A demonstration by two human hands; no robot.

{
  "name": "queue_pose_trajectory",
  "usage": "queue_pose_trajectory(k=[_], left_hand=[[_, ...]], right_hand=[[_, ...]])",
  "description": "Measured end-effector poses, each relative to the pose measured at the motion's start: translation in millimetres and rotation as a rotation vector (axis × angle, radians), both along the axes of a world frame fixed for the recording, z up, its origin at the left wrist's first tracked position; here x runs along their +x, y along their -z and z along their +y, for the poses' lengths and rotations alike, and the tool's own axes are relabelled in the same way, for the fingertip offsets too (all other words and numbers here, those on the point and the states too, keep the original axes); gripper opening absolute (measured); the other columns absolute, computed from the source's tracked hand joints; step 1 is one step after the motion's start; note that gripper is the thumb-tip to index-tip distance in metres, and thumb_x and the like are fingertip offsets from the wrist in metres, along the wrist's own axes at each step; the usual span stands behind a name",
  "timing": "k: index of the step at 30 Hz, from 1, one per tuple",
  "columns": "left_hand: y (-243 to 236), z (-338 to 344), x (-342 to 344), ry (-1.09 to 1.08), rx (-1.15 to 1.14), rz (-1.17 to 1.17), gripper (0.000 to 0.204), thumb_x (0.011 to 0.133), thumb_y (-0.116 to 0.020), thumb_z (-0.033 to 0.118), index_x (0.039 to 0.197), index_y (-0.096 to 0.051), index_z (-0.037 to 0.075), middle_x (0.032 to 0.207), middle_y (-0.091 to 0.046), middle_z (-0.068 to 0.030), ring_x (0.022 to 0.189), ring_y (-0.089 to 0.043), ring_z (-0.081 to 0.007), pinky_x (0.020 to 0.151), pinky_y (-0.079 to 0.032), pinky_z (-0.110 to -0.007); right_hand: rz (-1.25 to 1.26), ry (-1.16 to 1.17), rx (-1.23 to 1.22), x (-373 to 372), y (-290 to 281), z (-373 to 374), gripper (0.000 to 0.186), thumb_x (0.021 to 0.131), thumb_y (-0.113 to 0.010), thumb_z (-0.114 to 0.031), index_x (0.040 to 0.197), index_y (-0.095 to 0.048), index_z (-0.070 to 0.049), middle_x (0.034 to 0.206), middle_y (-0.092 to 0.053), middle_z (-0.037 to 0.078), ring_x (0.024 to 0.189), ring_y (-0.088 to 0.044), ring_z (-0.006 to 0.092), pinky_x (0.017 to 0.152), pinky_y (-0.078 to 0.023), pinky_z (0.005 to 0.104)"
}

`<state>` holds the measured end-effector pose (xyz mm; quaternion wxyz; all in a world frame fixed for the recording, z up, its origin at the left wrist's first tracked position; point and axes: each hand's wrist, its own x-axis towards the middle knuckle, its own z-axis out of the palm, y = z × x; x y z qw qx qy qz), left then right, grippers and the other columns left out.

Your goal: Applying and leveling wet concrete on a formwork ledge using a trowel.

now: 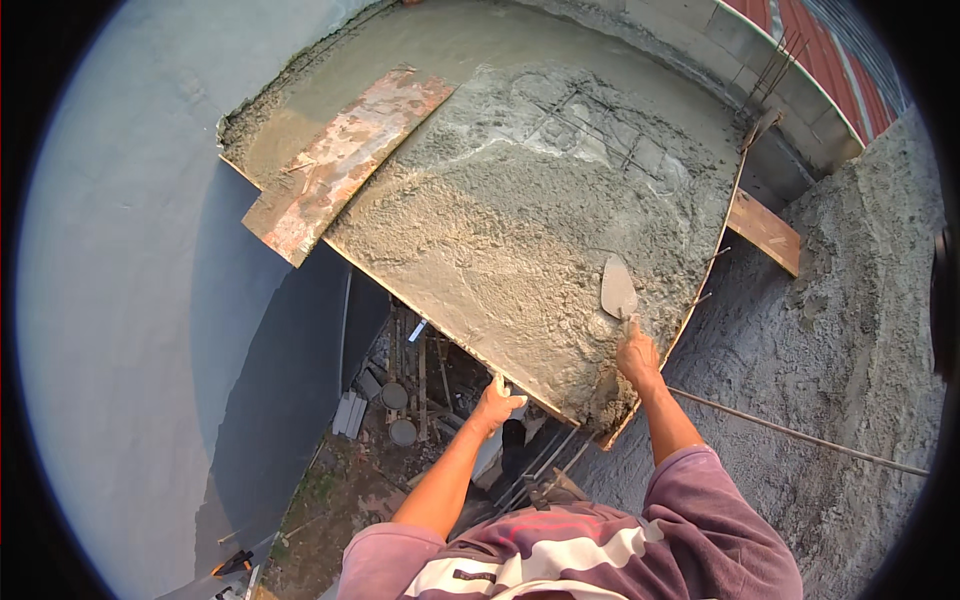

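My right hand (638, 358) is closed round the handle of a pointed trowel (618, 288). Its pale grey blade lies on or just over the wet concrete (520, 270), near the right edge of the slab. Whether the blade touches the surface I cannot tell. Lower and to the left, my left hand (494, 406) grips the wooden edge board (447, 333) along the slab's near side. Some of its fingers are hidden by the board. The concrete is rough around the trowel and smoother toward the near left edge.
A mortar-stained plank (350, 160) lies across the slab's left part. Steel bars (585, 130) show in the concrete farther back. Below the near edge is a drop to ground with buckets (394, 396) and timber. A rod (800, 432) extends rightward; a rough grey wall (840, 330) stands right.
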<state>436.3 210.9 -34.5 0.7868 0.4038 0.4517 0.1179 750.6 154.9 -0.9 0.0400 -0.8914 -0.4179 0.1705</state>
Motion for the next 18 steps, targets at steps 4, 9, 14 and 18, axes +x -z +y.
queue_pose_trajectory(k=[4, 9, 14, 18], left_hand=[[10, -3, 5, -0.061, -0.04, 0.021, 0.108, 0.076, -0.073, 0.004, 0.157, -0.002, -0.007, 0.163, -0.019, -0.0272, 0.15, -0.023, -0.0367, 0.116, -0.028, -0.038], [3, 8, -4, -0.072, 0.082, 0.1, 0.102, 0.08, -0.072, 0.004, 0.156, -0.005, -0.008, 0.161, -0.021, -0.0279, 0.148, -0.029, -0.0392, 0.116, -0.029, -0.039], [2, 13, 13, 0.004, 0.027, 0.15, 0.106, 0.079, -0.073, 0.006, 0.155, -0.001, -0.01, 0.164, -0.014, -0.0286, 0.15, -0.025, -0.0365, 0.117, -0.03, -0.036], [20, 16, -1, 0.059, 0.017, 0.008, 0.099, 0.078, -0.072, 0.005, 0.153, -0.011, -0.012, 0.159, -0.027, -0.0256, 0.146, -0.033, -0.0324, 0.116, -0.029, -0.035]], right_hand=[[0.2, -0.232, 0.141, -32, 7, -26, 0.064, 0.093, -0.056, -0.022, 0.153, -0.036, -0.014, 0.096, -0.067, 0.03, 0.086, -0.069, 0.0454, 0.075, -0.054, 0.0526], [-0.04, -0.358, -0.066, -53, -55, -33, 0.066, 0.09, -0.056, -0.018, 0.153, -0.037, -0.01, 0.097, -0.065, 0.027, 0.076, -0.069, 0.0409, 0.066, -0.054, 0.0496], [0.069, 0.011, -0.123, -30, -48, -51, 0.06, 0.092, -0.05, -0.015, 0.149, -0.037, 0.001, 0.104, -0.066, 0.033, 0.095, -0.067, 0.047, 0.081, -0.053, 0.0526], [0.449, 0.056, 0.087, -62, -52, -64, 0.052, 0.096, -0.055, -0.022, 0.137, -0.047, 0.007, 0.117, -0.063, 0.035, 0.114, -0.061, 0.0474, 0.1, -0.047, 0.0486]])
